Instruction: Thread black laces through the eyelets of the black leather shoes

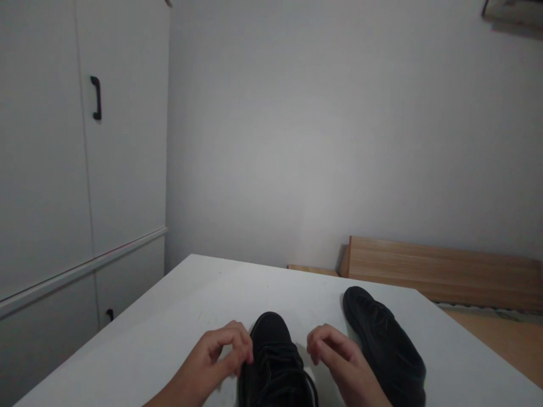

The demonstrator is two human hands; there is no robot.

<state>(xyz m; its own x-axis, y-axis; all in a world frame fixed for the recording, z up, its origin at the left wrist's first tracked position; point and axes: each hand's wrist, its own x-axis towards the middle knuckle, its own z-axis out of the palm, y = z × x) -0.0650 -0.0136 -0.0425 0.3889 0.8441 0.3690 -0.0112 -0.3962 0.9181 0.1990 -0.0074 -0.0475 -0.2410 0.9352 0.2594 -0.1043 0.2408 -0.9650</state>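
A black lace-up shoe [274,333] rests on the white table [212,288] in front of me, its toe pointing away. Its dark laces [282,362] cross the top, and a loose lace hangs in a loop along the right side. My left hand [220,356] is at the shoe's left edge, thumb and fingers drawn together in a pinch. On the other side, a little apart from the shoe, my right hand [339,356] has its fingers curled against the thumb. Whether either pinch holds a lace is too dark and small to make out.
A second black shoe [384,345] lies beyond my right hand, toe toward the far edge. White cabinets [127,169] with black handles stand at left. Behind the table's right side is a wooden headboard [424,268] against the grey wall [318,124].
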